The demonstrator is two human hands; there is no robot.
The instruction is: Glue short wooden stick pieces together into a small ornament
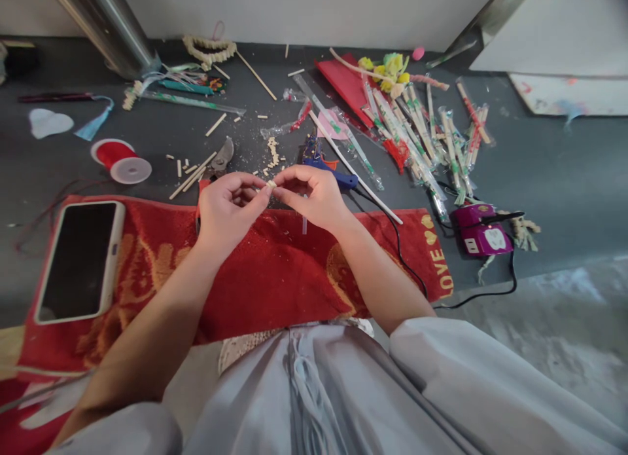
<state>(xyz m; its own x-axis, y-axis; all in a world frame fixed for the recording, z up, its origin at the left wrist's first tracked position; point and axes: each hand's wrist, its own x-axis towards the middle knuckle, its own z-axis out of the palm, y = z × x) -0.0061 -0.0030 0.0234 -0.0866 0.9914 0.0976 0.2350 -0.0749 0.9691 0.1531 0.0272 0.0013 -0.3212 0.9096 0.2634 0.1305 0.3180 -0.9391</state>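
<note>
Both hands meet over the far edge of a red towel (289, 272). With thumb and finger, my left hand (226, 209) pinches a small pale wooden piece (271, 184). My right hand (318, 196) grips the same piece from the other side. Just beyond the fingertips lies a short chain of cut stick bits (273, 152). Pruning shears (224, 156) rest beside my left hand, their handles partly hidden under it. A blue glue gun (338, 175) lies behind my right hand, its front end partly covered.
A phone (81, 262) lies on the towel at left, near a spool of red cord (122, 160). Wrapped chopsticks (412, 134) are heaped at right. A purple power socket (481, 229) with black cables stands near the table's right edge. A metal post (105, 29) rises at the back.
</note>
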